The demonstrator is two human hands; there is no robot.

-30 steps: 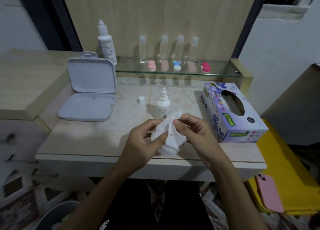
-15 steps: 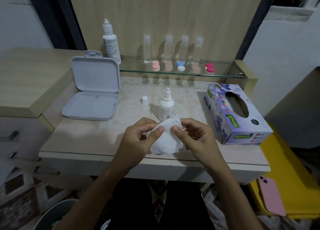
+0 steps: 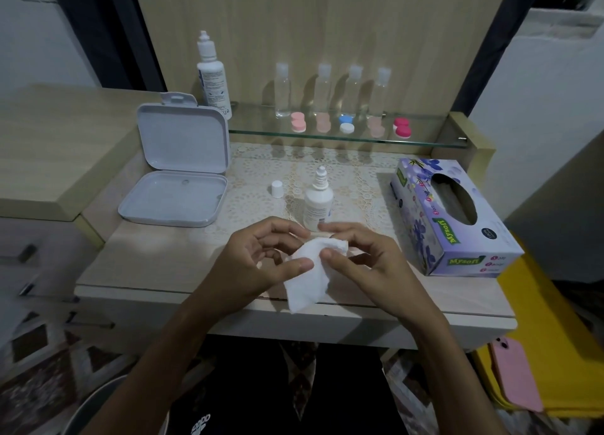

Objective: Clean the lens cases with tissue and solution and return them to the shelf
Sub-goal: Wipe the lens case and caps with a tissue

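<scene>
Now | both hands (image 3: 258,264) (image 3: 366,264) pinch soft crumpled white tissue (image 3: 309,276) | glossy tabletop (image 3: 137,271)

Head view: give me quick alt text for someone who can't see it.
Both hands, left hand and right hand, pinch a white tissue over the front of a table. Behind them stands an uncapped solution bottle; five lens cases sit on the glass shelf, a tissue box at right.
</scene>
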